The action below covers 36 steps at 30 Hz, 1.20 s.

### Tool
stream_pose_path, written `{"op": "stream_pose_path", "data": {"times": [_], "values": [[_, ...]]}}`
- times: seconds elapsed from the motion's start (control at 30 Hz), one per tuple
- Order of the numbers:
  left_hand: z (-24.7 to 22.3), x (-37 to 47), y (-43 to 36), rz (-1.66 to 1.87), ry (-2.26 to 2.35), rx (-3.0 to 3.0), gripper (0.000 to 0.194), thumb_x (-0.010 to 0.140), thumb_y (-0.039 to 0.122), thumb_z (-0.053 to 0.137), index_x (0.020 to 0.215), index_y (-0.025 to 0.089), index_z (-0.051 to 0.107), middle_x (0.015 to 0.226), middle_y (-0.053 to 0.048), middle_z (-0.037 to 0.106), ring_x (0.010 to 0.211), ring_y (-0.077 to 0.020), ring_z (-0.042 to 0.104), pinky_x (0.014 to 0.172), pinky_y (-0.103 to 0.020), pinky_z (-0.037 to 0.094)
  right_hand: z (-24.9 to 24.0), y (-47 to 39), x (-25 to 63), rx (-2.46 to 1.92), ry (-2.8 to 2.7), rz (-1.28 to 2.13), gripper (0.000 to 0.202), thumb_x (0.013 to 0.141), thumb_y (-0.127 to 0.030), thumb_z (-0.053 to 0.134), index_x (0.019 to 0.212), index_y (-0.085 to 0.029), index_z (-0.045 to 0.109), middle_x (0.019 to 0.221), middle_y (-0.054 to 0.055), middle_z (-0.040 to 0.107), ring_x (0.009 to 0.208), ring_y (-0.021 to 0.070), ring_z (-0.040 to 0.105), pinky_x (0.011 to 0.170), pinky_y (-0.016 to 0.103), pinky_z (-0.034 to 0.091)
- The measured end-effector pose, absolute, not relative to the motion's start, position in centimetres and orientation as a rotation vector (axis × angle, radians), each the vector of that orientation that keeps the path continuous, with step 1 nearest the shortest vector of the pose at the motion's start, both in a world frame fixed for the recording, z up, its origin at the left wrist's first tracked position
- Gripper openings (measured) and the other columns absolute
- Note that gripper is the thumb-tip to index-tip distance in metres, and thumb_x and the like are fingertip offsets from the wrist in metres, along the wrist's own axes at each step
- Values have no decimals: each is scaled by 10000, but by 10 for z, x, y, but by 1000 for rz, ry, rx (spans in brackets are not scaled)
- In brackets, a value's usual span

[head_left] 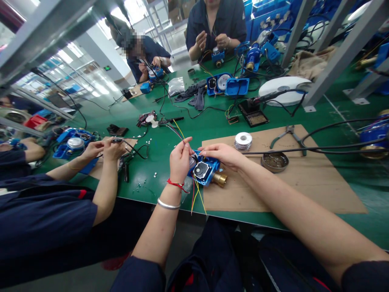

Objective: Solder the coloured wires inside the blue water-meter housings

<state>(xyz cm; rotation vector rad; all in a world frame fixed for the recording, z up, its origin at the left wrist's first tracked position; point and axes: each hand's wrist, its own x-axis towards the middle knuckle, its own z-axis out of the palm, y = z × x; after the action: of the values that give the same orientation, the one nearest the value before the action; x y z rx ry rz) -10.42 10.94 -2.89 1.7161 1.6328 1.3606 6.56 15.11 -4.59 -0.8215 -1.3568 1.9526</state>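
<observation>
A blue meter housing (215, 164) with a brass fitting (219, 179) sits in front of me at the cardboard's left edge. Inside it is a square part with a black round face (201, 170). Thin yellow and red wires (197, 194) hang from its near side. My left hand (180, 162) is closed at the housing's left, thumb and forefinger pinching thin wires (179, 132) that stick out beyond the fingertips. Over the housing's far edge, my right hand (223, 154) has its fingertips pinched together; what lies between them is too small to make out.
On the cardboard (316, 190) are a solder spool (243, 141), a round tin (274, 161) and pliers (288, 136). A black cable (334, 149) crosses it. A soldering iron stand (253, 113) stands behind. Co-workers' hands (111, 149) work at left and across the table.
</observation>
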Motion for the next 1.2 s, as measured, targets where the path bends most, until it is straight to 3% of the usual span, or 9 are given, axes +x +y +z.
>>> {"op": "stream_pose_path", "data": {"times": [0.1, 0.33, 0.47, 0.7, 0.87, 1.03, 1.2], "values": [[-30, -104, 110, 1359, 1629, 1709, 340, 957, 322, 439, 1159, 131, 635, 674, 11, 538, 652, -111, 539, 681, -243, 451, -47, 150, 65, -792, -1397, 1934, 140, 750, -265, 706, 696, -136, 698, 1240, 101, 645, 972, 197, 637, 876, 312, 479], [-32, -105, 110, 1377, 1613, 1709, 335, 957, 331, 444, 1155, 144, 640, 681, 8, 543, 658, -113, 547, 688, -245, 457, -49, 149, 61, -819, -1341, 1947, 130, 764, -236, 677, 840, -147, 735, 1232, 96, 648, 918, 180, 631, 835, 310, 470], [-32, -105, 110, 1377, 1614, 1705, 330, 956, 332, 449, 1154, 149, 640, 681, 9, 548, 662, -113, 554, 693, -243, 460, -50, 148, 60, -819, -1238, 1999, 95, 758, -210, 672, 778, -140, 734, 1212, 88, 662, 833, 152, 632, 756, 273, 484], [-33, -105, 110, 1386, 1597, 1701, 339, 961, 338, 442, 1159, 147, 639, 686, 6, 545, 665, -112, 547, 693, -246, 460, -55, 149, 55, -862, -1120, 2006, 95, 758, -210, 662, 790, -145, 723, 845, 67, 732, 698, 144, 608, 619, 237, 476], [-33, -105, 110, 1395, 1590, 1692, 331, 959, 336, 448, 1152, 149, 642, 680, 9, 540, 659, -110, 544, 687, -246, 461, -60, 150, 54, -895, -1100, 1987, 107, 759, -246, 676, 726, -147, 701, 757, 66, 707, 674, 145, 598, 605, 241, 468], [-33, -105, 110, 1404, 1580, 1679, 330, 956, 343, 454, 1157, 158, 640, 681, 10, 541, 658, -110, 549, 683, -246, 464, -61, 150, 53, -929, -1119, 1959, 139, 766, -289, 688, 767, -152, 714, 824, 72, 722, 642, 136, 585, 600, 254, 461], [-34, -105, 110, 1401, 1585, 1686, 342, 957, 354, 449, 1163, 158, 640, 685, 5, 544, 665, -114, 545, 689, -247, 467, -53, 149, 59, -862, -1226, 1946, 130, 749, -258, 707, 792, -142, 745, 1181, 99, 679, 918, 175, 633, 801, 279, 479]]}}
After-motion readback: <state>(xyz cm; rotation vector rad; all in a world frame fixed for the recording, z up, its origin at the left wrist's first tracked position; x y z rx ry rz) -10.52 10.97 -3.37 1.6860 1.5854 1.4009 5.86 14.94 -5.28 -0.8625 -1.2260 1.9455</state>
